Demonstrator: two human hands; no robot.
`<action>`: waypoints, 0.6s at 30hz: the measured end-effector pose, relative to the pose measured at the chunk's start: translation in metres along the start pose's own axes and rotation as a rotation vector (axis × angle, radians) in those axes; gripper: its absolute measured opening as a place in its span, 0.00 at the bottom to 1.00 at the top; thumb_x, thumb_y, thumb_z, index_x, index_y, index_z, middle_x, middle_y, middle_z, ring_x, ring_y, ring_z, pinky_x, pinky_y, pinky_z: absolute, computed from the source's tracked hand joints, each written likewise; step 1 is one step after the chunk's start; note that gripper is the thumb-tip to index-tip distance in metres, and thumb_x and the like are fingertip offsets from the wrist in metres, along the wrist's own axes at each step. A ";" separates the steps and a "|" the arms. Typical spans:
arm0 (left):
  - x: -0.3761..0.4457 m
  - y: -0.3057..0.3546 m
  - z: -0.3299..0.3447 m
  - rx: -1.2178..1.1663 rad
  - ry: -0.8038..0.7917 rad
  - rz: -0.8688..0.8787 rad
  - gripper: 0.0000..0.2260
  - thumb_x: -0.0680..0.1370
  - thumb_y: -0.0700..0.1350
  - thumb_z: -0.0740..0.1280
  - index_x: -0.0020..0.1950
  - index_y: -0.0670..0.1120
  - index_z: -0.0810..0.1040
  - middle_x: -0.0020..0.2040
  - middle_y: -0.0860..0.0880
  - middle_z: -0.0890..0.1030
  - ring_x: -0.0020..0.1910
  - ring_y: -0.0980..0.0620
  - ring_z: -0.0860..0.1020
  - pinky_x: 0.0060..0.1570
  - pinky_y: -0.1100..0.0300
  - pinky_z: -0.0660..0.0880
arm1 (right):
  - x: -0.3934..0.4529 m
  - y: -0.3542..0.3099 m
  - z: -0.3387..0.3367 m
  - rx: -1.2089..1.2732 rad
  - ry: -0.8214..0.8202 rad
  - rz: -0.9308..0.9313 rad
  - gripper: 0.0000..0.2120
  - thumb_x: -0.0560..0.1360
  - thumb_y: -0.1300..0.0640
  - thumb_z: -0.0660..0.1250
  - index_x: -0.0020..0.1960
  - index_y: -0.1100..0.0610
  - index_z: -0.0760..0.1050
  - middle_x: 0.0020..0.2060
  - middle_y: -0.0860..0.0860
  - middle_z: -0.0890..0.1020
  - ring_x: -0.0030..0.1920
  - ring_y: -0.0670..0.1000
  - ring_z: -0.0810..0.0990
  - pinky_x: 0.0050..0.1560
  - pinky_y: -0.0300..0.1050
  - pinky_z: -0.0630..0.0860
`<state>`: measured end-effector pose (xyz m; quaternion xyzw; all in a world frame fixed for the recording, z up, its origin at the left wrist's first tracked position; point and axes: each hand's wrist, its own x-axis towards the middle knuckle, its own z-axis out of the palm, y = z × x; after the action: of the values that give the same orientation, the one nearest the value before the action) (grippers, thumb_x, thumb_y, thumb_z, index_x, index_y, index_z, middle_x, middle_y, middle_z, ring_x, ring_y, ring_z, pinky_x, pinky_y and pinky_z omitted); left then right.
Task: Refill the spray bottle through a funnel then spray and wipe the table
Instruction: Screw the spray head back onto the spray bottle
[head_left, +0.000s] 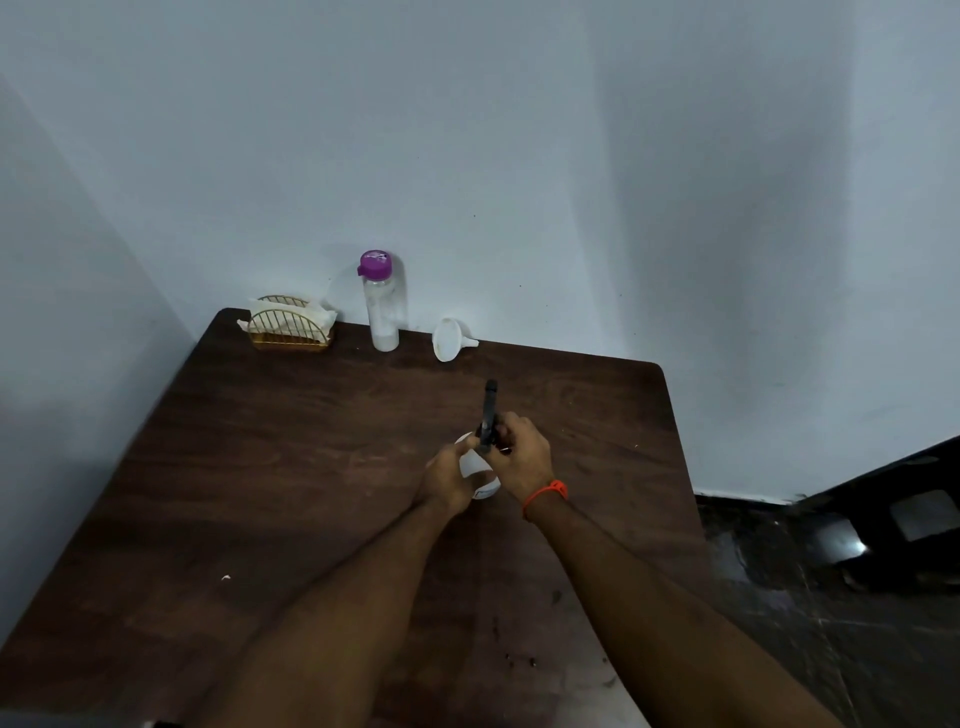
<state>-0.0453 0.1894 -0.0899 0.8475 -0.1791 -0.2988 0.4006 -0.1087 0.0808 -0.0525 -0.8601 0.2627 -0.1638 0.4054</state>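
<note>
dark table (260, 467); both hands gripping spray bottle (480, 475)

Two bottles (383, 301), one funnel (451, 339), one napkin holder (289, 325).

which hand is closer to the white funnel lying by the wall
Right. The right hand grips the spray bottle's black head, almost straight in front of the funnel. The left hand holds the bottle's body, lower and farther back from it.

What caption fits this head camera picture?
Both hands, left and right, grip the spray bottle on the table; funnel lies unused.
</note>
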 end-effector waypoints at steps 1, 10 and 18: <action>0.000 0.000 0.000 0.000 -0.001 0.004 0.28 0.72 0.52 0.74 0.71 0.51 0.71 0.66 0.48 0.76 0.67 0.47 0.73 0.63 0.54 0.73 | 0.001 0.000 0.001 0.013 0.013 0.020 0.10 0.67 0.52 0.75 0.44 0.50 0.76 0.40 0.49 0.77 0.39 0.49 0.77 0.40 0.41 0.75; -0.004 0.007 -0.002 0.011 0.010 0.001 0.16 0.76 0.50 0.68 0.63 0.51 0.77 0.55 0.52 0.81 0.55 0.52 0.79 0.52 0.58 0.77 | -0.006 -0.006 0.016 0.285 0.140 0.127 0.15 0.67 0.50 0.77 0.45 0.54 0.73 0.40 0.47 0.80 0.43 0.46 0.80 0.42 0.38 0.76; -0.005 0.005 -0.002 -0.016 0.020 0.013 0.23 0.75 0.49 0.72 0.70 0.52 0.73 0.64 0.48 0.79 0.63 0.47 0.77 0.55 0.58 0.76 | -0.016 0.000 0.029 0.546 0.107 0.149 0.14 0.72 0.59 0.74 0.57 0.55 0.80 0.53 0.52 0.81 0.54 0.48 0.80 0.57 0.44 0.77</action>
<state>-0.0483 0.1903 -0.0834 0.8460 -0.1783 -0.2893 0.4109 -0.1076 0.1080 -0.0710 -0.6877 0.2924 -0.2435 0.6183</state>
